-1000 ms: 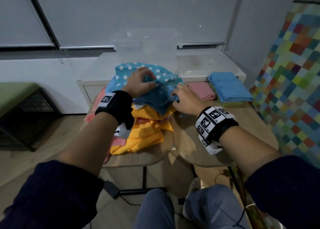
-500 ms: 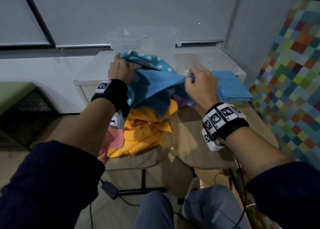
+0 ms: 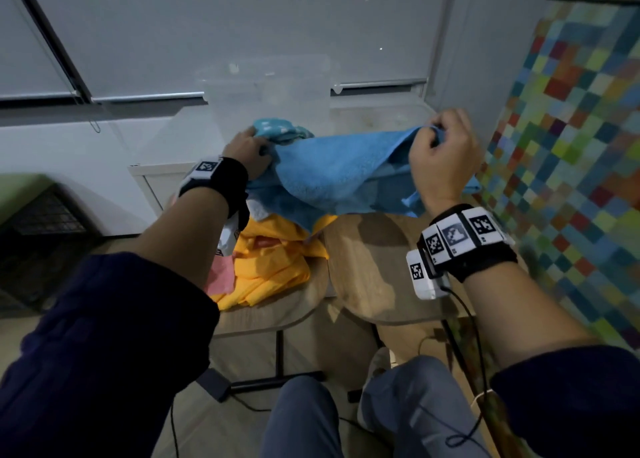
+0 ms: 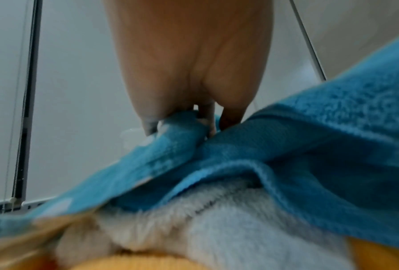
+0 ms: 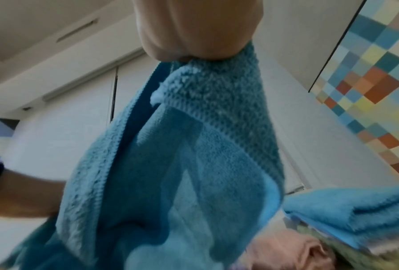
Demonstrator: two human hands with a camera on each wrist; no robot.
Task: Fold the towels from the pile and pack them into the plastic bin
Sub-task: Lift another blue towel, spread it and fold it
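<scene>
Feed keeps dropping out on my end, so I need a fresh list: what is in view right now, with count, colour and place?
plain blue towel: one, blue, stretched in the air between both hands above the pile
polka-dot towel: one, blue with white dots, top of the pile under the left hand
yellow towels: count unclear, yellow, pile on the left table
pink towel: one, pink, left edge of the pile
folded blue towel: one, blue, on the right table
folded pink towel: one, pink, beside the folded blue one
plastic bin: one, clear, on the white cabinet behind the pile
tables: two, wooden, side by side
left hand: grips the plain blue towel
right hand: grips the towel's raised corner
</scene>
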